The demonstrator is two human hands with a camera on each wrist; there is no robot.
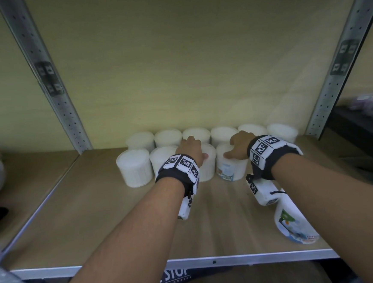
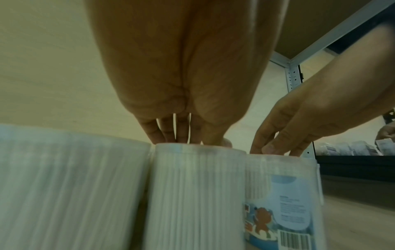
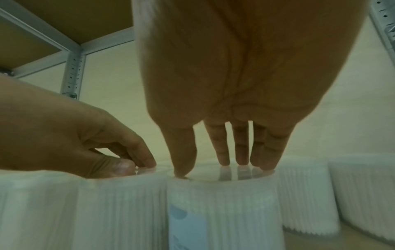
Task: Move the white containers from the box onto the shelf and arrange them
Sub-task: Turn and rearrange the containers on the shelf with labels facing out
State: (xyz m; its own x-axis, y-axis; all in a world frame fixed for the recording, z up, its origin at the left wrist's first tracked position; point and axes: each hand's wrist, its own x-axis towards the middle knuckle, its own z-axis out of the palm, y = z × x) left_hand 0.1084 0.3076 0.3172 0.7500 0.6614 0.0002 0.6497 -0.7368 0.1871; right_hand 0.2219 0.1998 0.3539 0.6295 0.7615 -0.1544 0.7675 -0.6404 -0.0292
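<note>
Both forearms reached mid-frame; my left hand [image 1: 190, 148] and right hand [image 1: 239, 147] rested straight-fingered atop adjacent front-row containers [image 1: 230, 167] on the shelf [image 1: 75, 217].

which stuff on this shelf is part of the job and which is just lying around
Part of the job:
- white ribbed round containers in two rows on the wooden shelf
- left hand and right hand, fingers on two front-row tops

Lying about:
- white plastic bottle with colourful label, on its side at the front right

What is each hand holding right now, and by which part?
Nothing is lifted. The left hand and right hand each rest fingertips on the lid of a front-row container standing on the shelf.
</note>
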